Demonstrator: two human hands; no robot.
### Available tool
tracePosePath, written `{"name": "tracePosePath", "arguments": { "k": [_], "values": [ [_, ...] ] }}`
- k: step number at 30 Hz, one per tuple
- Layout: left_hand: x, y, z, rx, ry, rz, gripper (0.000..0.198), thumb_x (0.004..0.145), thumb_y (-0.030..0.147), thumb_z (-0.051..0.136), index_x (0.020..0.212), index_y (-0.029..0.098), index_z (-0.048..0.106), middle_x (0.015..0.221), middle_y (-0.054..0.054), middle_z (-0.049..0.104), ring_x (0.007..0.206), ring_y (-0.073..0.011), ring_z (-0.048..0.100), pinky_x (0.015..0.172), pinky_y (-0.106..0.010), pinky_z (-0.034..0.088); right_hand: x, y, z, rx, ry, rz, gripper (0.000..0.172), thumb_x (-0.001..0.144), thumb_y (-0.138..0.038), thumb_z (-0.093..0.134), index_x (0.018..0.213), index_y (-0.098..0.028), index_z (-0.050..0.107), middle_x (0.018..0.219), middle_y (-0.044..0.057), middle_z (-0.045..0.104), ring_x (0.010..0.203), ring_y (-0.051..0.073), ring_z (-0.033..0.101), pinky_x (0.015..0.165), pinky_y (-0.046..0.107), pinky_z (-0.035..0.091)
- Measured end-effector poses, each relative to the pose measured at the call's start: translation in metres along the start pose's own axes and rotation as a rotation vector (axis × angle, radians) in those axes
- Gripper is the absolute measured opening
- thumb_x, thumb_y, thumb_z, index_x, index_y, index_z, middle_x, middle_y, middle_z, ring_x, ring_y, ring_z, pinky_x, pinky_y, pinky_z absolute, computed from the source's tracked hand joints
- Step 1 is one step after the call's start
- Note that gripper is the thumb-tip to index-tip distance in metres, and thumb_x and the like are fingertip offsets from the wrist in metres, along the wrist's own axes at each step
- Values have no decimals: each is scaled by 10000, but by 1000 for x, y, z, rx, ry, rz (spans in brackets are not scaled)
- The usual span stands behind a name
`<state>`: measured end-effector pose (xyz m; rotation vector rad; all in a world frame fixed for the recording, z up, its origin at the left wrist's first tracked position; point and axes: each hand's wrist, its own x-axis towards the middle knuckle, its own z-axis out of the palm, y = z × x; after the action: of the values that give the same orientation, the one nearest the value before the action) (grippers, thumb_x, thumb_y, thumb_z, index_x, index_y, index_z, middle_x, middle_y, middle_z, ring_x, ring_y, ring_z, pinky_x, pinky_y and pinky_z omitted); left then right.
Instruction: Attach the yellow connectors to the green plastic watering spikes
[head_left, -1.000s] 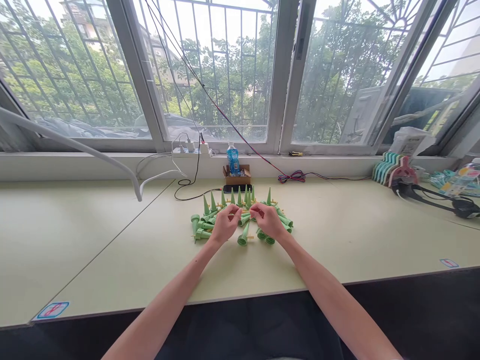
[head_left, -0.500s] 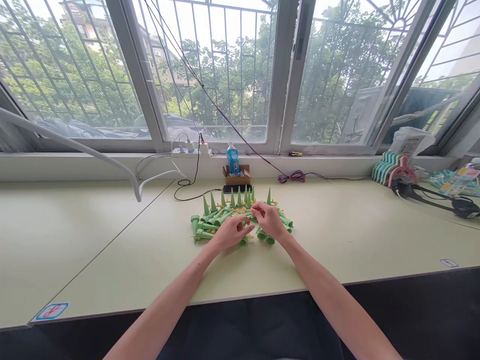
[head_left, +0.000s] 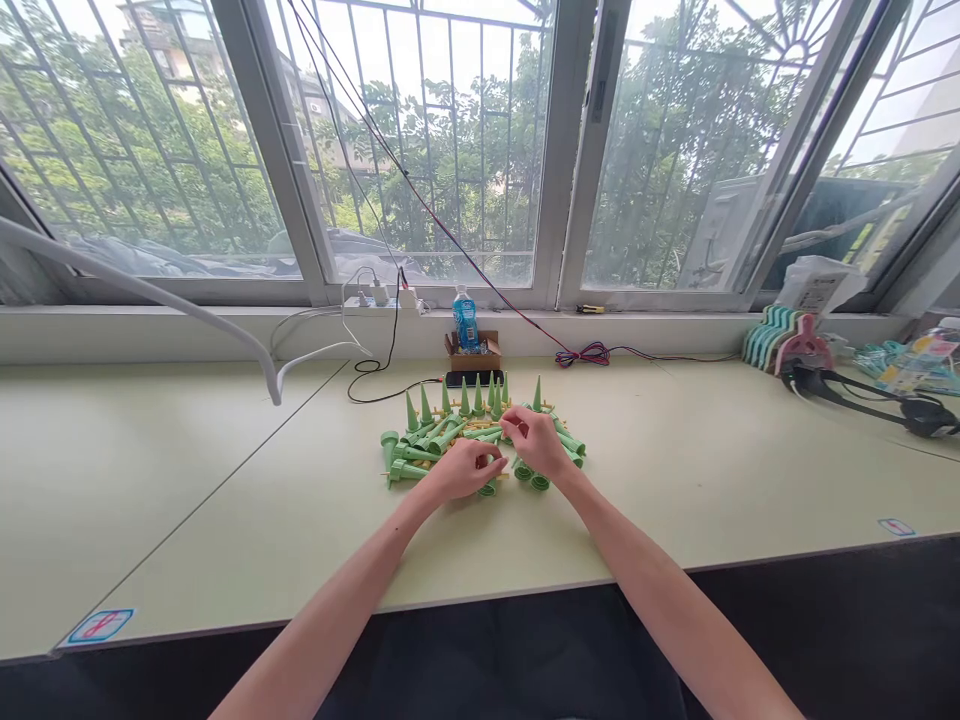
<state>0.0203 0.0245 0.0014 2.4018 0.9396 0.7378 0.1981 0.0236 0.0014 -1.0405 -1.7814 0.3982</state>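
Note:
Several green plastic watering spikes with small yellow valves (head_left: 439,440) lie in a heap at the middle of the table, with a row of them upright, points up, along the back. My left hand (head_left: 466,470) is closed over a green spike (head_left: 487,489), whose wide ribbed end shows below the fingers. To the right, my right hand (head_left: 534,440) has thumb and forefinger pinched together; what they hold is too small or hidden to name. Near its wrist two spikes (head_left: 539,482) lie with their open ends facing me.
Behind the spikes lie a dark phone (head_left: 475,379) and a small cardboard box (head_left: 487,361) with a blue bottle (head_left: 465,320). A cable bundle (head_left: 583,353) sits at the back, a black headset strap (head_left: 870,395) at right. A white tube (head_left: 187,305) reaches in from the left.
My left hand has dropped slightly toward me, and the spike under it has shifted the same way. My right hand has stayed almost in place.

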Motion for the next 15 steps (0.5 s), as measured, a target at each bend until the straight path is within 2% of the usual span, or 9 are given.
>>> {"name": "tracePosePath", "arguments": {
  "k": [6, 15],
  "values": [
    [1, 4, 0, 34, 41, 15, 235, 837, 357, 492, 728, 209, 640, 536, 18, 457, 498, -122, 394, 505, -246, 321, 0, 1, 0, -22, -3, 5, 208, 901, -344, 466, 829, -195, 592, 726, 18, 635, 553, 129, 526, 569, 256, 410],
    [3, 1, 0, 99, 186, 34, 152, 834, 259, 488, 759, 189, 601, 622, 8, 509, 588, -128, 436, 595, -250, 366, 0, -4, -1, -40, -6, -10, 182, 877, -327, 487, 794, -195, 582, 721, 8, 632, 532, 116, 476, 565, 250, 398]
  ]
}}
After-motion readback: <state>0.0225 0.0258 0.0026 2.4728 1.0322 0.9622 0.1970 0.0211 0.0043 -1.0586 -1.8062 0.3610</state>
